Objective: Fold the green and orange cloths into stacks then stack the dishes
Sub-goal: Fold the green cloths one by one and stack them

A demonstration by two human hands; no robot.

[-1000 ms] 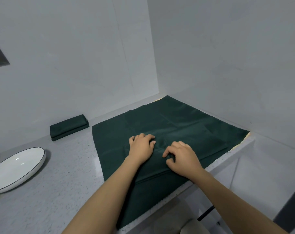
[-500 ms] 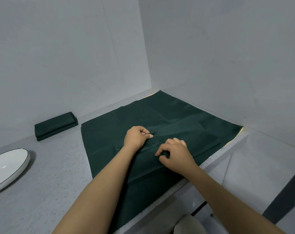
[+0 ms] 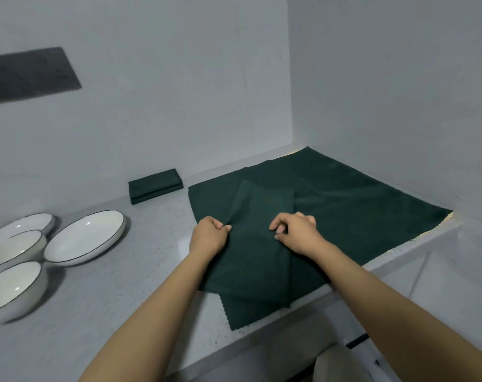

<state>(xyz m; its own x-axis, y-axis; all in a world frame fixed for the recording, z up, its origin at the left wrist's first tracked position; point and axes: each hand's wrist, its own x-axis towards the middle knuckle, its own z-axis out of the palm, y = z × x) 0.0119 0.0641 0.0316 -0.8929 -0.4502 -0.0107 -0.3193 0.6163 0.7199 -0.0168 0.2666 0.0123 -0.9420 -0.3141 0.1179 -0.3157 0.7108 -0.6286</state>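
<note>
Two hands at frame centre: left hand (image 3: pixel 208 237) and right hand (image 3: pixel 296 232) each pinch a raised fold of the dark green cloth (image 3: pixel 344 210) on the grey counter (image 3: pixel 102 299). One folded green cloth (image 3: pixel 155 185) upper centre-left; four white dishes (image 3: pixel 84 238) at left.

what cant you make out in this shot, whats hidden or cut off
- Head view: the bowls at the left are cut by the frame edge.
- The green cloths cover whatever is beneath; only a pale sliver shows at the right edge.
- Right hand: curled fingers hide whether it pinches cloth.

Grey speckled counter (image 3: pixel 102 304): spread green cloth (image 3: pixel 358 216) under fingers, folded green stack (image 3: pixel 154 184) beyond them, four white dishes (image 3: pixel 85 237) far left of fingers.
</note>
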